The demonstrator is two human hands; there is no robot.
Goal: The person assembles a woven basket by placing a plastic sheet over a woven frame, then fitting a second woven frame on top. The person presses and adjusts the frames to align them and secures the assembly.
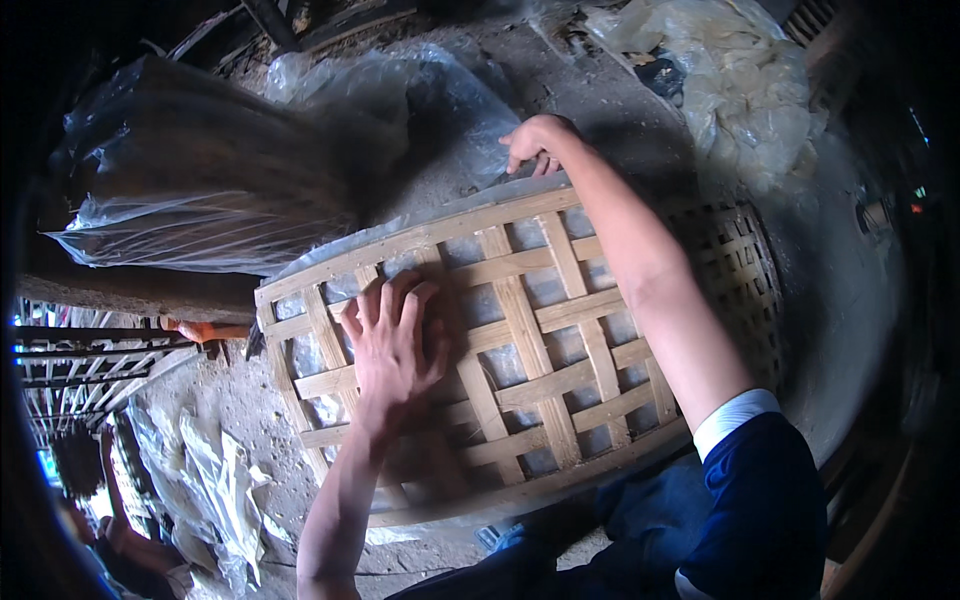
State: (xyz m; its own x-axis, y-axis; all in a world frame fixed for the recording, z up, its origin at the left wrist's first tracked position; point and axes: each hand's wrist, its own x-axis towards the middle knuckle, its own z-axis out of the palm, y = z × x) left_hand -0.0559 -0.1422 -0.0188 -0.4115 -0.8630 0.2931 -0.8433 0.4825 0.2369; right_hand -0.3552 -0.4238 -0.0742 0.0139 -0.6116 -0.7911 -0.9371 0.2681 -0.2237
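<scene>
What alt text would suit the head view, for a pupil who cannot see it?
A person's left hand rests, fingers spread, on a woven slatted panel, while the right hand is at its far edge, fingers partly curled. Crumpled clear plastic lies beyond on a dusty floor.

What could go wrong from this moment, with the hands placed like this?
The bare left hand rests on the woven lattice, so a slat edge might scratch it or leave a splinter. The right hand is at the far edge, near a loose clear plastic sheet, which might catch on the lattice if either one is moved.
</scene>
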